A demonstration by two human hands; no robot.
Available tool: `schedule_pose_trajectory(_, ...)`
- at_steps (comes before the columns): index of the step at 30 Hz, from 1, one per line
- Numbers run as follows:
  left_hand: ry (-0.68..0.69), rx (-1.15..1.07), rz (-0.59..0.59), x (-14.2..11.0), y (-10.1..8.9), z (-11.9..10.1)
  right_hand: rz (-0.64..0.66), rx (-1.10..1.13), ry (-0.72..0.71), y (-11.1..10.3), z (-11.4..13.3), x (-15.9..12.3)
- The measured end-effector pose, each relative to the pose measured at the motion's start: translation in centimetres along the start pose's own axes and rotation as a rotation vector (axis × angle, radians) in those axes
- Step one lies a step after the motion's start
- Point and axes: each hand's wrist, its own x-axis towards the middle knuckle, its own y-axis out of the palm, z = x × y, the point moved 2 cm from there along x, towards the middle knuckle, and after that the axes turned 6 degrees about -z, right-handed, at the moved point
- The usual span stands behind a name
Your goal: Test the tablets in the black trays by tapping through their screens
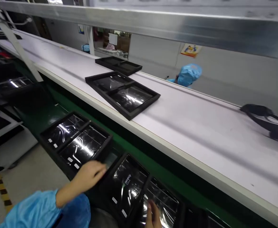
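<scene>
Saw the front tray point(144, 190) resting on the green surface point(50, 110), dark-rimmed and divided into two compartments. Found the lit screen point(126, 182) face up in the front tray's left compartment, bearing the word Android and two small white labels at the near end. Found the glossy panel point(166, 202) in the front tray's right compartment, streaked with reflections. Saw the left hand point(90, 175) just left of the front tray, near the gap there, fingers loosely bent and thumb close to them; could not make out any hold or contact. Saw the right hand point(153, 217) over the near part of the front tray's right compartment, blurred and cut off by the lower edge of the view, two digits slightly parted; could not tell the full opening, nor any touch on the panel. Noted the neighbouring tray point(74, 136) left of the front tray, carrying two dark, shiny panels with white labels. Saw the white table point(200, 126) beyond the front tray, bearing the middle tray point(121, 88) with two more glossy panels, and, farther beyond the front tray, the back tray point(129, 66). Spotted a dark strap point(267, 123) on the table, well right of the front tray, and a co-worker's blue cap point(190, 73) past the table, well beyond the front tray.
</scene>
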Motion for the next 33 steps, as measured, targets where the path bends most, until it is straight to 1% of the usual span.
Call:
schedule_pose_trajectory(1, -0.030, 0.072, -0.125, 1.2, -3.1, 2.1, 0.090, 0.035, -0.087, 2.8, 3.6, -0.9)
schedule_pose_trajectory(2, -0.066, 0.143, -0.226, 2.6, -5.8, 4.5, 0.153, 0.059, -0.184, 5.7, 7.4, -2.0)
schedule_pose_trajectory(3, -0.090, 0.200, -0.293, 4.2, -8.1, 7.3, 0.220, 0.069, -0.284, 8.6, 11.1, -3.0)
schedule_pose_trajectory(4, -0.087, 0.209, -0.301, 5.9, -9.8, 10.1, 0.281, 0.073, -0.372, 11.4, 14.5, -3.8)
schedule_pose_trajectory(5, -0.077, 0.208, -0.300, 7.7, -10.9, 12.8, 0.328, 0.066, -0.442, 14.2, 17.5, -4.5)
schedule_pose_trajectory(6, -0.058, 0.204, -0.286, 9.4, -11.6, 15.3, 0.350, 0.054, -0.492, 16.9, 20.1, -4.9)
schedule_pose_trajectory(7, -0.030, 0.194, -0.260, 11.0, -12.0, 17.5, 0.359, 0.028, -0.516, 19.5, 22.1, -5.2)
schedule_pose_trajectory(8, 0.002, 0.187, -0.233, 12.5, -12.2, 19.4, 0.359, -0.011, -0.505, 21.9, 23.5, -5.3)
schedule_pose_trajectory(10, 0.072, 0.175, -0.168, 14.9, -12.3, 22.4, 0.325, -0.110, -0.414, 26.0, 25.1, -5.1)
schedule_pose_trajectory(11, 0.108, 0.169, -0.134, 15.8, -12.4, 23.5, 0.291, -0.163, -0.362, 27.7, 25.3, -5.0)
schedule_pose_trajectory(13, 0.171, 0.158, -0.071, 17.5, -12.5, 25.2, 0.194, -0.264, -0.305, 30.2, 25.3, -5.1)
schedule_pose_trajectory(16, 0.229, 0.150, -0.010, 19.1, -12.7, 26.5, 0.038, -0.392, -0.313, 32.1, 25.3, -5.6)
schedule_pose_trajectory(19, 0.241, 0.164, 0.011, 20.0, -12.8, 26.6, -0.027, -0.444, -0.269, 32.7, 25.5, -5.9)
schedule_pose_trajectory(23, 0.231, 0.216, 0.008, 20.1, -12.7, 25.8, -0.056, -0.398, -0.195, 32.6, 25.6, -5.7)
schedule_pose_trajectory(29, 0.204, 0.295, -0.033, 20.0, -12.2, 24.7, -0.064, -0.323, -0.189, 32.5, 25.2, -5.3)
schedule_pose_trajectory(33, 0.224, 0.322, -0.022, 20.0, -12.2, 24.8, -0.056, -0.271, -0.193, 32.5, 24.9, -5.1)
